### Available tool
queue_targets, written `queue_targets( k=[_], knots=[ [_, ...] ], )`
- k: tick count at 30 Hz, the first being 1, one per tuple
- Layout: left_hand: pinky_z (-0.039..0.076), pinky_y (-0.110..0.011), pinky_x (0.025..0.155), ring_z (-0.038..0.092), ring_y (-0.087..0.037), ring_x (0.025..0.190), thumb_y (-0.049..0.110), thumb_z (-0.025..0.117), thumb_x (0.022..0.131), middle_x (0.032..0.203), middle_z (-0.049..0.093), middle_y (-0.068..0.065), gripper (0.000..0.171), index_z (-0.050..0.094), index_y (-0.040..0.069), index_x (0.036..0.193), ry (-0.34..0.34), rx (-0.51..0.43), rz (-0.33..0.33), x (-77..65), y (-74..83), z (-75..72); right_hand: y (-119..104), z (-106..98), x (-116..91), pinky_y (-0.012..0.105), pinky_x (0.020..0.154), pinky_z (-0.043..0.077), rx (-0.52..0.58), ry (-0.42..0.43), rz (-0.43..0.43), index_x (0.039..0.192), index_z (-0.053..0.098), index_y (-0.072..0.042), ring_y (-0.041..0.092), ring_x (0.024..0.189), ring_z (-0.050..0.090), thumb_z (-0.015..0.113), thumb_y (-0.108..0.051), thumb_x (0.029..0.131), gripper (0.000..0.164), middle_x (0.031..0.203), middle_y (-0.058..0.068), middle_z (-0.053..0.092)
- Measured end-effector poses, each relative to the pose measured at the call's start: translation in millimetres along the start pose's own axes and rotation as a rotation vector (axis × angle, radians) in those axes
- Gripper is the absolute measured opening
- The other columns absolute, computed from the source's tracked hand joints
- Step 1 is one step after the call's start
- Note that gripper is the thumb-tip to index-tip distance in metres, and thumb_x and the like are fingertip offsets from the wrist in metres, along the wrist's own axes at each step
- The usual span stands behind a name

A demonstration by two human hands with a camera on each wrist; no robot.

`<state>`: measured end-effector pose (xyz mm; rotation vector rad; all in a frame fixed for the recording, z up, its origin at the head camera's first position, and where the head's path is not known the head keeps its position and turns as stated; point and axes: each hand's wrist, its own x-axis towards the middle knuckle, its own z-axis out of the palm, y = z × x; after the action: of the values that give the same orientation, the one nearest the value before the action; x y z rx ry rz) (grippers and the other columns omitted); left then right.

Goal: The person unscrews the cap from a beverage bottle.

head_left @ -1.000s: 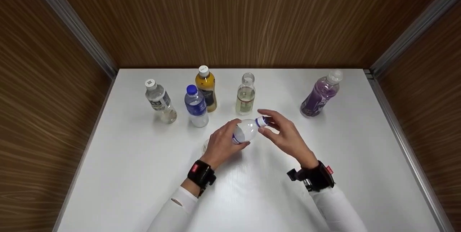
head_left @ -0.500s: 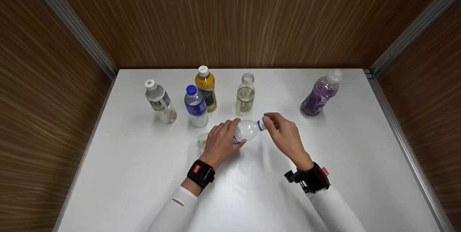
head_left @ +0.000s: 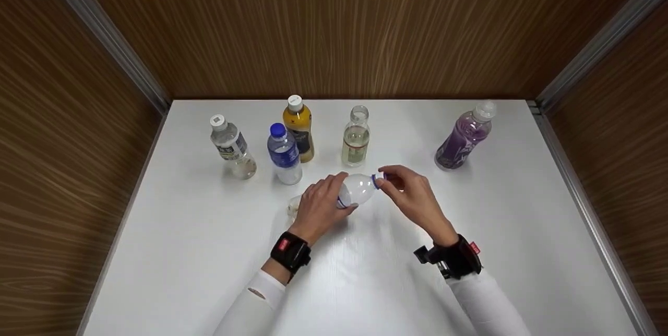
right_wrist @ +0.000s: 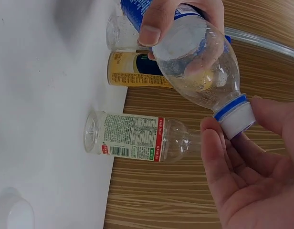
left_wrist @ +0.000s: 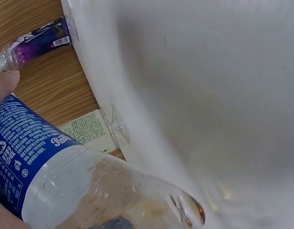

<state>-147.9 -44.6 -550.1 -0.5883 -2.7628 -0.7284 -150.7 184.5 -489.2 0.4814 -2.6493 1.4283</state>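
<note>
My left hand [head_left: 319, 208] grips a clear plastic Pepsi bottle [head_left: 360, 189] around its blue label [left_wrist: 27, 143]. The bottle is held tilted over the table, its neck toward the right and its base at the lower left. On the neck sits a white cap [right_wrist: 238, 121] above a blue ring [right_wrist: 230, 106]. My right hand [head_left: 415, 198] pinches this cap between thumb and fingers, the thumb [right_wrist: 268, 113] on one side and the fingertips on the other. Part of the bottle's body is hidden under the left hand in the head view.
Behind the hands stand a blue-capped bottle [head_left: 284, 156], a yellow bottle [head_left: 298, 127], an open-topped clear bottle [head_left: 356, 140] and, at left, a white-capped bottle [head_left: 230, 145]. A purple bottle [head_left: 463, 138] stands at right. Wood-grain walls [head_left: 334, 28] enclose the white table [head_left: 209, 252].
My right hand's spread fingers have closed in on the cap, then shifted slightly around it. My left hand and the bottle have hardly moved.
</note>
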Motion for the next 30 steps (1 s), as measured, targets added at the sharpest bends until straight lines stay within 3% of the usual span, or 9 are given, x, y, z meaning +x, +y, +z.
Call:
queue_targets(
  k=[7,20,26,30],
  knots=[
    [0.056,-0.048,0.090,0.069,-0.027,0.107,0.043,0.089,0.081,0.122,0.070,-0.009,0.074,0.055,0.011,0.139,-0.007,-0.071,-0.031,-0.9,-0.1,0.0,0.9,-5.1,-0.8,0.033,0.093,0.057,0.106,-0.077,-0.100,0.128,0.067,0.004,0.024,0.106,0.069,0.071,-0.006,0.097,0.033,0.119,0.012,0.069],
    [0.055,-0.048,0.093,0.068,-0.026,0.110,0.043,0.089,0.081,0.126,0.069,-0.009,0.076,0.055,0.011,0.141,-0.045,-0.144,-0.052,-0.5,-1.4,-1.3,0.4,-10.2,0.3,0.038,0.097,0.055,0.154,-0.141,-0.182,0.126,0.066,0.003,0.028,0.112,0.067,0.069,0.005,0.096,0.031,0.122,0.013,0.067],
    [0.055,-0.048,0.092,0.069,-0.026,0.109,0.044,0.088,0.082,0.125,0.069,-0.009,0.076,0.055,0.011,0.141,-0.031,-0.124,-0.049,0.8,0.1,-2.3,2.0,-9.8,2.0,0.039,0.099,0.055,0.154,-0.130,-0.123,0.144,0.055,0.000,0.030,0.117,0.067,0.074,-0.006,0.096,0.052,0.137,0.017,0.060],
    [0.055,-0.048,0.093,0.068,-0.027,0.110,0.044,0.088,0.082,0.125,0.069,-0.009,0.075,0.055,0.011,0.141,-0.033,-0.122,-0.054,1.5,2.7,-3.2,-0.1,-8.3,4.0,0.042,0.090,0.059,0.054,-0.039,-0.019,0.150,0.049,-0.002,0.031,0.107,0.071,0.066,-0.021,0.103,0.053,0.132,0.018,0.064]
  ],
)
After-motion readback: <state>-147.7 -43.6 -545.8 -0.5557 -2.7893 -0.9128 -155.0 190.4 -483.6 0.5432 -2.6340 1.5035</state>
